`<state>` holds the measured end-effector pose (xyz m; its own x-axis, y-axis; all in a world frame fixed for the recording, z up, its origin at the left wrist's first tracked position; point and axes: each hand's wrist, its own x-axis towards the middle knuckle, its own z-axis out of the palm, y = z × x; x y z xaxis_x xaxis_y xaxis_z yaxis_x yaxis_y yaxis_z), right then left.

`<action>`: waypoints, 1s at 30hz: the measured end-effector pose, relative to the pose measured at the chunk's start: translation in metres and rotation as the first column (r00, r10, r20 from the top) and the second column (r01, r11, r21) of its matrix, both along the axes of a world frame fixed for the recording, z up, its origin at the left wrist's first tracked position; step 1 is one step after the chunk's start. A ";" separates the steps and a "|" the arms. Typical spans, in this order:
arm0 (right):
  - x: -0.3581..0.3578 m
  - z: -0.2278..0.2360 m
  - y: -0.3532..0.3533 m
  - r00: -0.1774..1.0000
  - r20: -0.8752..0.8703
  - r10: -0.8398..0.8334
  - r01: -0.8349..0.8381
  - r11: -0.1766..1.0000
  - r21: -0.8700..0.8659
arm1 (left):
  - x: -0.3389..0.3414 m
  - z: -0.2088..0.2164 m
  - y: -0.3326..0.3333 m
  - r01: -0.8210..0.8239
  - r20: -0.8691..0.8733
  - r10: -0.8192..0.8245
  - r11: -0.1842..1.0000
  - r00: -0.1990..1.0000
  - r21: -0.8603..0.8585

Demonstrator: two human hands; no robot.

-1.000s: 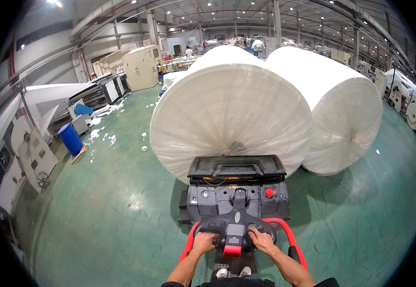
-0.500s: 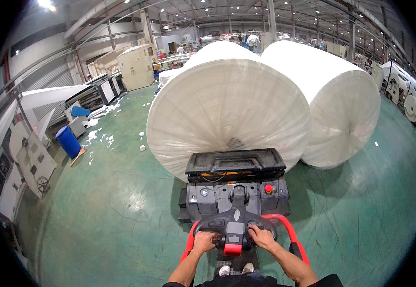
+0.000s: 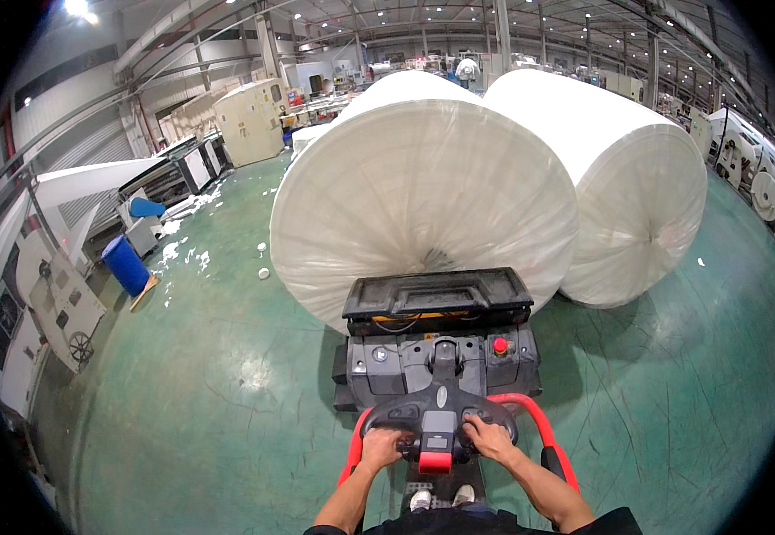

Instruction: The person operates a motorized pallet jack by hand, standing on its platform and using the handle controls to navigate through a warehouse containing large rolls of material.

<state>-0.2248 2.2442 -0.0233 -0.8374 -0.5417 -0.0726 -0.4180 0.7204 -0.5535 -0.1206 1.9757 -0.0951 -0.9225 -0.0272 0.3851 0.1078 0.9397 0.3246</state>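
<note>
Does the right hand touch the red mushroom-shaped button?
No, the right hand is on the black tiller head, apart from the red mushroom-shaped button.

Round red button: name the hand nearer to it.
Right. The right hand, its grip on the handle, is almost straight below the red button in the picture; the left hand, also on the handle, is below and farther left.

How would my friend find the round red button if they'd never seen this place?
Look for two giant white rolls, then the dark grey vehicle before the left one. Past its black steering handle, gripped by the left hand and right hand, the red button sits toward the right. It's small and round, unlike the curved red rails and the red block between the hands.
</note>
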 end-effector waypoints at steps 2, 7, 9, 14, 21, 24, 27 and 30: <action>0.000 0.001 -0.001 1.000 0.004 0.009 -0.008 1.000 -0.006 | 0.002 -0.001 -0.001 -0.020 0.012 0.020 1.000 1.000 -0.023; -0.002 -0.003 -0.001 1.000 0.010 0.022 -0.021 1.000 -0.017 | 0.002 0.002 -0.001 -0.023 0.005 0.023 0.999 1.000 -0.042; -0.004 -0.006 0.002 1.000 0.006 0.020 -0.020 1.000 -0.019 | 0.000 0.005 0.003 -0.014 -0.003 0.014 1.000 1.000 -0.027; 0.000 0.004 -0.002 0.999 0.020 0.025 -0.025 1.000 0.005 | 0.001 -0.007 -0.004 -0.012 -0.017 0.011 0.998 1.000 -0.054; -0.002 0.000 0.002 1.000 0.018 0.018 -0.019 1.000 0.006 | -0.001 0.000 0.002 -0.011 -0.050 0.010 1.000 0.999 -0.022; -0.004 -0.001 0.001 0.999 0.021 0.037 -0.038 0.998 0.042 | 0.001 0.001 0.000 -0.018 -0.019 0.017 0.999 1.000 -0.049; -0.002 -0.007 0.004 0.998 0.017 0.068 -0.068 0.997 -0.026 | 0.005 0.008 0.000 -0.030 0.024 0.032 0.997 0.999 -0.069; -0.009 -0.036 0.024 0.977 0.001 0.213 -0.212 0.973 -0.089 | 0.003 0.020 0.005 -0.028 0.075 0.034 0.997 0.997 -0.071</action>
